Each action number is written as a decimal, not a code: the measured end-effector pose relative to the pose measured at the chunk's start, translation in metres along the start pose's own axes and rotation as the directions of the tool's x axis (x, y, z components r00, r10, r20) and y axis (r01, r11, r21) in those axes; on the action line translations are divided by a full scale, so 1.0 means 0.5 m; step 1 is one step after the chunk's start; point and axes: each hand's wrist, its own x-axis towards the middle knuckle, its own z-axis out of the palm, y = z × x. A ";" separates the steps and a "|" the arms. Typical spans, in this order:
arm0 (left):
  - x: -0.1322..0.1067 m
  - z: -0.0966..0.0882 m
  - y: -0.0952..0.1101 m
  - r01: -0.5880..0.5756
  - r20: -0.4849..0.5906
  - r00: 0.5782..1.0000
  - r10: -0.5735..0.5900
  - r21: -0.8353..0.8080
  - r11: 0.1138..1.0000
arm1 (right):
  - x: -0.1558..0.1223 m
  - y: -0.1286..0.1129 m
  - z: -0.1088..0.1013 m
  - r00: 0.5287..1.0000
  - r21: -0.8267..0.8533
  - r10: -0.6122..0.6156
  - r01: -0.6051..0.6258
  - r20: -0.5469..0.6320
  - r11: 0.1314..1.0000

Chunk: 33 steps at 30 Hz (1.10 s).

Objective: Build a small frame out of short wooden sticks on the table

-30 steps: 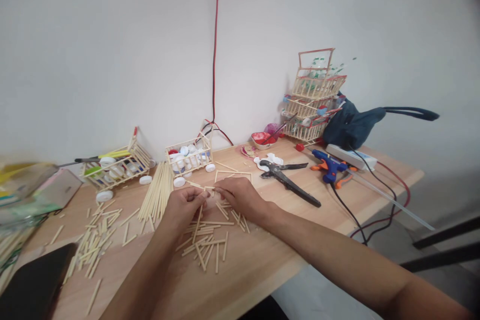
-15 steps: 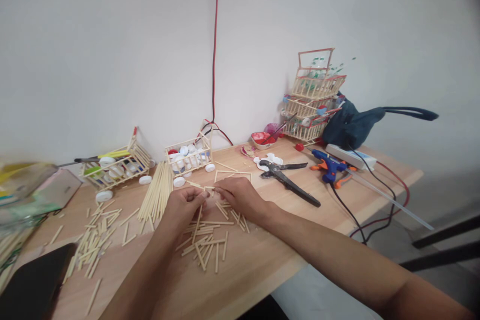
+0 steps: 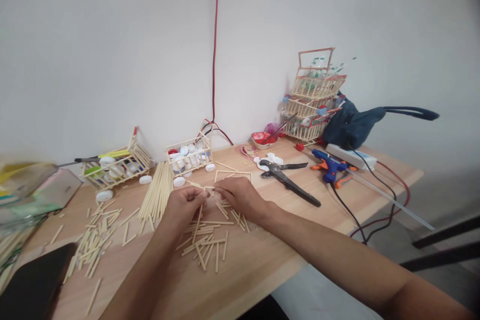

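Note:
My left hand [image 3: 185, 204] is closed in a pinch on thin wooden sticks [image 3: 209, 188] that meet at a corner. Facing it, my right hand [image 3: 240, 196] pinches the other end of the same small piece, though its fingertips are partly hidden. Below both hands lies a loose pile of short cut sticks [image 3: 210, 246]. A frame of joined sticks [image 3: 233, 173] rests on the table just beyond my right hand. To the left of my left hand fans a bundle of long sticks [image 3: 156, 191].
Two stick carts, one [image 3: 117, 167] at left and one [image 3: 189, 157] nearer the middle, hold bottle caps. On the right are a black cutter [image 3: 287, 180], a blue glue gun [image 3: 330, 164] with its cord, a power strip [image 3: 352, 156] and stacked stick baskets [image 3: 317, 87]. A dark phone-like slab [image 3: 37, 280] lies front left.

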 end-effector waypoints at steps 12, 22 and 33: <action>0.001 0.000 0.001 0.008 0.012 1.000 -0.008 0.017 1.000 | 0.001 -0.001 0.000 1.000 -0.013 -0.006 0.006 -0.009 1.000; 0.003 -0.001 -0.002 -0.008 0.018 1.000 0.008 0.020 1.000 | 0.001 -0.001 -0.001 1.000 0.007 -0.008 0.008 0.001 1.000; 0.001 0.000 0.001 0.002 0.005 1.000 -0.002 0.012 1.000 | 0.000 -0.001 -0.002 1.000 0.013 0.006 -0.006 0.016 1.000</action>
